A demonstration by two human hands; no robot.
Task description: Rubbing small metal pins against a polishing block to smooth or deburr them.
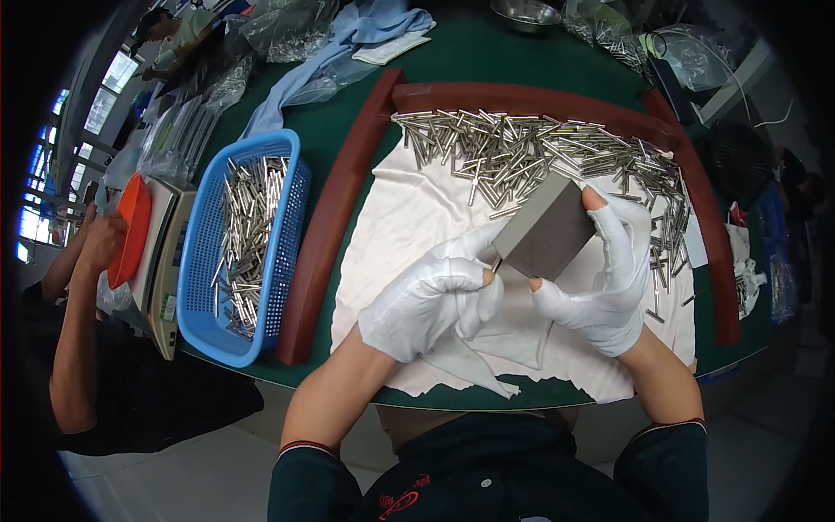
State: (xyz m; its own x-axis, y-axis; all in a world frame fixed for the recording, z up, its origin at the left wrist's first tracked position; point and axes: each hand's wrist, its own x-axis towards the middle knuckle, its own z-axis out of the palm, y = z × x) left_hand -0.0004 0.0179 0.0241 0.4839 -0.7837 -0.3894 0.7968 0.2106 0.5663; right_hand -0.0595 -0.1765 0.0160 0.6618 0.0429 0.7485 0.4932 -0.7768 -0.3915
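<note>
At frame centre we see our gloved left hand (432,300) and right hand (609,270) closed around a grey block (546,233), above a white cloth (409,217). Loose metal pins (531,152) crowd the cloth's upper and right edges inside a red-brown rim (326,226); the cloth's left part lies bare. Left, a blue basket (283,252) holds more pins; whatever sits between our left fingers is too small to tell.

To my left sits a blue plastic basket (287,226) of metal tubes; beyond it a weighing scale (165,261) (an orange tray (130,230) on top); far ahead, a steel bowl (524,13).
</note>
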